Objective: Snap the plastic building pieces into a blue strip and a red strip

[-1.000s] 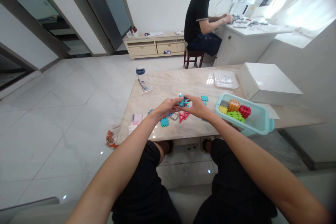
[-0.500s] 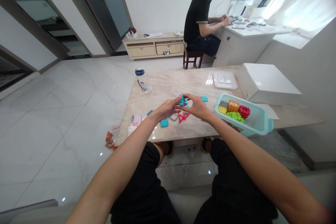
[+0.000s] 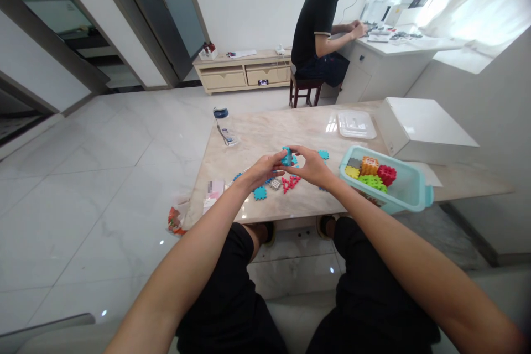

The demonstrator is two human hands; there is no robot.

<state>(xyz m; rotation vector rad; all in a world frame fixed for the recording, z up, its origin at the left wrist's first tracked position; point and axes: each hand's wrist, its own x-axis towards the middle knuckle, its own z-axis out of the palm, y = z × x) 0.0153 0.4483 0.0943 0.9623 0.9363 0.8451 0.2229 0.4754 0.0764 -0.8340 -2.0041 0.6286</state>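
Both the left hand (image 3: 265,168) and the right hand (image 3: 310,166) pinch one small blue toothed foam piece (image 3: 286,156) above the marble surface (image 3: 265,133). Loose blue and red tiles (image 3: 290,182) lie unassembled near its front edge; finished cubes (image 3: 369,166) fill the teal bin (image 3: 410,191).

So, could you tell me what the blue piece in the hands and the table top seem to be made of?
Blue piece: probably matte foam or soft plastic, with notched edges and no glare. Table top: polished marble or a marble-look slab, beige and veined, with bright reflections.
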